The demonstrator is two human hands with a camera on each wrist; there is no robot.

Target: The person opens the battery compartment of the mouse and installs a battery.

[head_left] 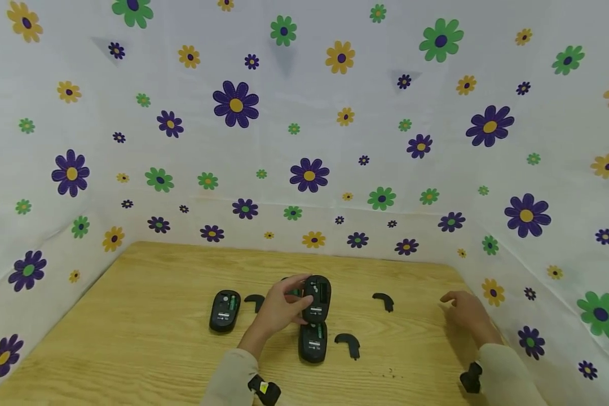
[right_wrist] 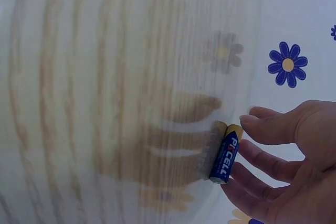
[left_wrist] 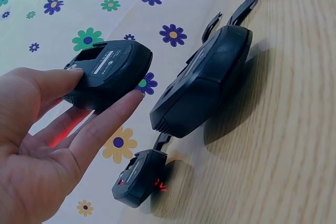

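Note:
My left hand [head_left: 279, 307] holds a black computer mouse [head_left: 317, 299] off the table, underside showing, its battery slot dark and without a battery. The left wrist view shows the thumb on the underside of this mouse [left_wrist: 107, 72] and fingers beneath it. Just below in the head view, another upturned mouse [head_left: 313, 344] lies with a green battery in its slot. At the table's right edge, the fingers of my right hand [head_left: 468, 313] are loosely bent beside a blue and gold battery [right_wrist: 226, 156]. Whether they touch it is unclear; the head view does not show that battery.
An upturned mouse [head_left: 225, 311] with a green battery lies at left; another [head_left: 295, 292] is mostly hidden behind my left hand. Black curved battery covers lie on the wooden table [head_left: 147, 338]: one at left [head_left: 256, 301], two at right [head_left: 349, 344]. Flowered cloth [head_left: 335, 141] surrounds the table.

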